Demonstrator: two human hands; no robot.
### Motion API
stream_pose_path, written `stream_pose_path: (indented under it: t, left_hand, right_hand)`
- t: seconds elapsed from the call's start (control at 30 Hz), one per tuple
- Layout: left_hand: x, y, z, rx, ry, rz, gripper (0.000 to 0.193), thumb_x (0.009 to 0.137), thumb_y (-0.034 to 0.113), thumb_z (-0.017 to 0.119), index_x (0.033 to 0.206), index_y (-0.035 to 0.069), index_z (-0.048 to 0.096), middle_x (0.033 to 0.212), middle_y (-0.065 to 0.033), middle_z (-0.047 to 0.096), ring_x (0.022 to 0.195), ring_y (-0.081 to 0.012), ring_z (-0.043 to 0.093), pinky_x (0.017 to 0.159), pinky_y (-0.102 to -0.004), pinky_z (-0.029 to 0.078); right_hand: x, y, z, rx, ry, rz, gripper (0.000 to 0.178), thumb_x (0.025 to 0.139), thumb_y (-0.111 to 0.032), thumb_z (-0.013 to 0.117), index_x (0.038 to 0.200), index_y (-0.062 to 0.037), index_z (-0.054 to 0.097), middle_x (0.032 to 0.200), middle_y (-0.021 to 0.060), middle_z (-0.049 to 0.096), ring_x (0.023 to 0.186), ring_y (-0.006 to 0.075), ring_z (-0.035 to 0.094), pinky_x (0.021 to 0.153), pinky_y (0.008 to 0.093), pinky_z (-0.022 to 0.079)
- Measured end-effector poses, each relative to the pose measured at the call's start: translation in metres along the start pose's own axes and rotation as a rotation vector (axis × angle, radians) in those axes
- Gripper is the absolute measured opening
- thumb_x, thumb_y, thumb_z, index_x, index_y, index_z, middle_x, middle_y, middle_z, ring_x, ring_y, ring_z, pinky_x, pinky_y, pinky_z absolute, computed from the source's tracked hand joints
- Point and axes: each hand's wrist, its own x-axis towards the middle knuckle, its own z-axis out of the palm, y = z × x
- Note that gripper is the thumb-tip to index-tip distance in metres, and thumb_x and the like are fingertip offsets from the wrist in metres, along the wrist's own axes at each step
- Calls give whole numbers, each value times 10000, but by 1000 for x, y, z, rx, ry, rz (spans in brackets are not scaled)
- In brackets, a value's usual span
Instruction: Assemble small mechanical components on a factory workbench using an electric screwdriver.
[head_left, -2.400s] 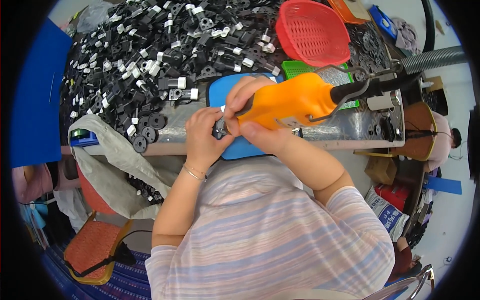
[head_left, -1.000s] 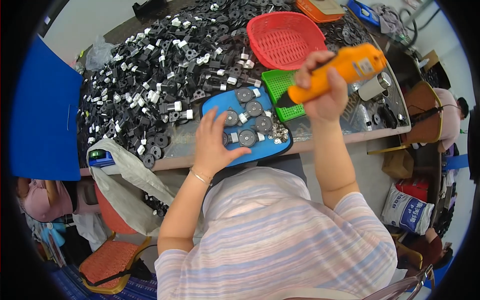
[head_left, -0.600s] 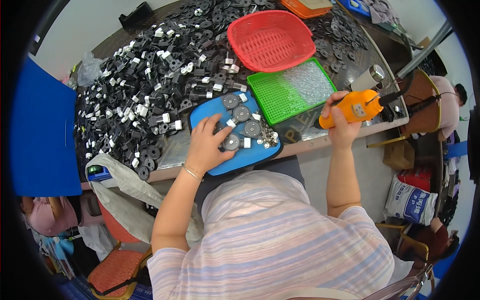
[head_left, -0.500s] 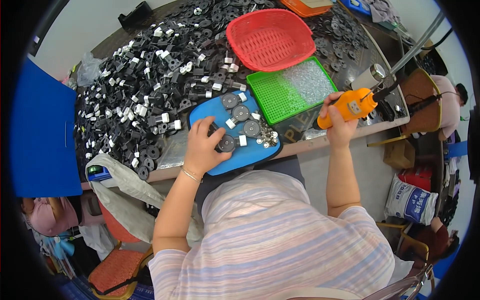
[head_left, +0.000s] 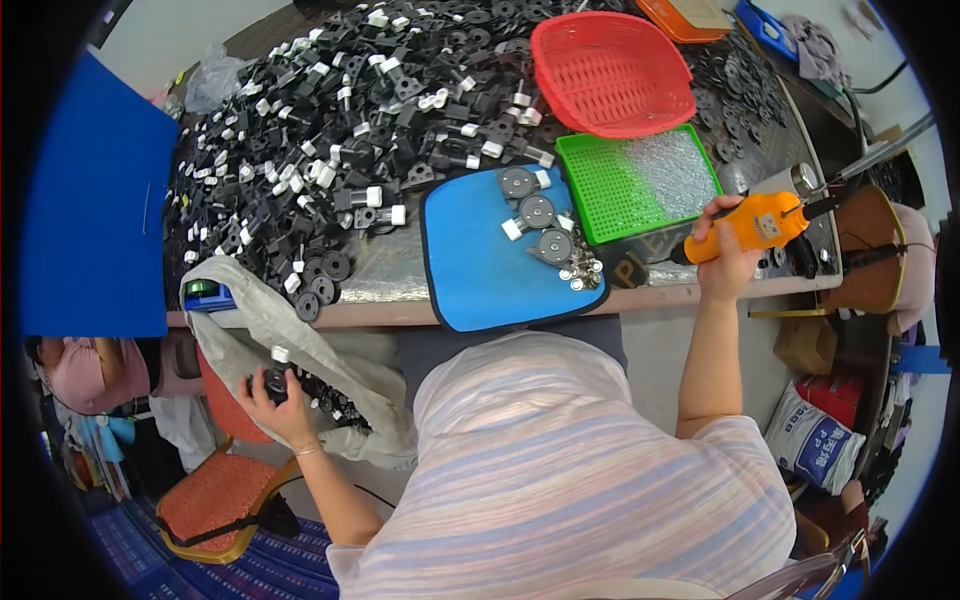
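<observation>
At the lower left, my left hand (head_left: 287, 412) grips a black round caster-like part (head_left: 275, 380) with a white end. It is over the open mouth of a pale grey sack (head_left: 255, 290), which has black parts (head_left: 335, 403) inside. My right hand (head_left: 727, 262) is wrapped round an orange electric screwdriver (head_left: 758, 226), held level near the table's right front edge. On the blue mat (head_left: 468, 262) lie several similar assembled parts (head_left: 537, 212) with round discs and white ends. Beside them is a small heap of shiny metal pieces (head_left: 583, 268).
Black and white parts (head_left: 330, 150) are heaped across the table's left and back. Right of the mat, a green tray (head_left: 597, 203) holds small shiny pieces, with a red basket (head_left: 612, 85) behind it. A metal-topped flask (head_left: 790, 180) and chairs (head_left: 215, 500) stand around.
My left hand has moved from the blue mat down and left over the sack, carrying one part with it. My right hand keeps holding the screwdriver. The whole view has shifted a little.
</observation>
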Motion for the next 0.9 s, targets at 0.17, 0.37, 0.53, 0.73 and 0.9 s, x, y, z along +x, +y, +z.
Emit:
stream_pose_path:
  t: [0.17, 0.37, 0.53, 0.73, 0.9]
  left_hand:
    - [-12, -9, 18, 184, -153, -99, 731, 734, 266, 734, 1363, 101, 400, 1452, -239, 241, 1313, -423, 270, 1050, -505, 272]
    - [45, 172, 38, -435, -236, 479, 739, 690, 320, 751, 1320, 83, 446, 1415, -234, 305, 1342, -399, 235, 1077, -504, 206]
    - [61, 291, 87, -581, -700, 892, 952, 511, 478, 831, 1338, 193, 455, 1492, -162, 206, 1373, -428, 129, 1066, -545, 201]
    - [70, 327, 138, -504, -899, 962, 822, 494, 490, 828, 1227, 223, 569, 1438, -133, 319, 1356, -436, 170, 1025, -617, 224]
    - [63, 318, 147, -622, -872, 975, 597, 526, 411, 826, 1034, 163, 634, 1308, -101, 444, 1338, -388, 235, 1024, -544, 271]
  right_hand:
    - [4, 3, -1, 14, 5, 20, 262, 792, 4, 574, 1045, 30, 511, 912, 128, 561, 655, 163, 551, 621, 276, 460]
    - [-1, 5, 2, 0, -3, -25, 260, 791, 10, 574, 1042, 30, 508, 903, 128, 564, 652, 159, 552, 618, 272, 462]
    - [0, 4, 3, 1, 28, -9, 251, 781, 33, 579, 1021, 32, 506, 895, 123, 563, 641, 156, 559, 614, 267, 464]
    - [-12, 2, 8, -129, -2, -35, 309, 789, -106, 653, 1034, 12, 506, 911, 119, 551, 661, 160, 548, 621, 271, 456]
    - [-14, 3, 5, -89, -11, -55, 331, 782, -120, 670, 1037, 7, 504, 906, 113, 547, 659, 158, 551, 609, 262, 453]
